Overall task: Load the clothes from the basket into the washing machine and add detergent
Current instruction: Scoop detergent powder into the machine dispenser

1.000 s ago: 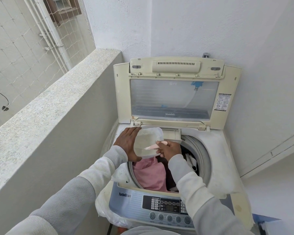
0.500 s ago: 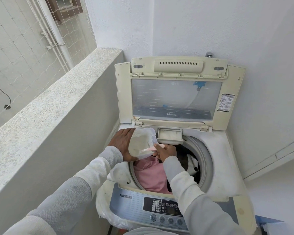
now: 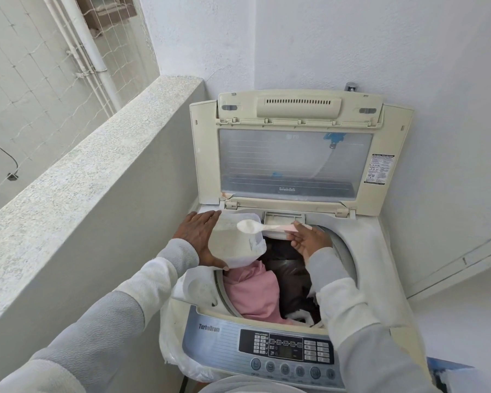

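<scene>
Top-loading washing machine [image 3: 380, 251] sits in a corner. A speckled parapet [image 3: 82, 180] runs close along its left edge, and white wall stands behind and to the right. There is open floor off the right edge. Lid [image 3: 207, 154] stands upright at the rear edge, so the drum mouth is fully open. A thin plastic sheet [image 3: 170, 350] hangs off the front-left corner.

Writing: "TurboDrum" on the control panel [image 3: 219, 344] along the front edge. Button text is too small to read. A printed sticker [image 3: 379, 168] on the lid's right frame is unreadable.

Drum holds a pink garment [image 3: 253, 293] at front-left and dark clothes [image 3: 289, 268] at centre and right, with a bit of white fabric near the front.

Left hand [image 3: 199, 236] holds the detergent tub [image 3: 238, 248] over the drum's rear-left rim. Its fingers are spread along the tub's side, thumb hooked under the near corner. The tub is translucent, tilted, with pale powder inside.

Right hand [image 3: 309, 242] pinches the handle of the spoon [image 3: 250, 226] between thumb and fingers, over the rear of the drum. The spoon bowl is heaped with white powder, just above the tub's open top.
</scene>
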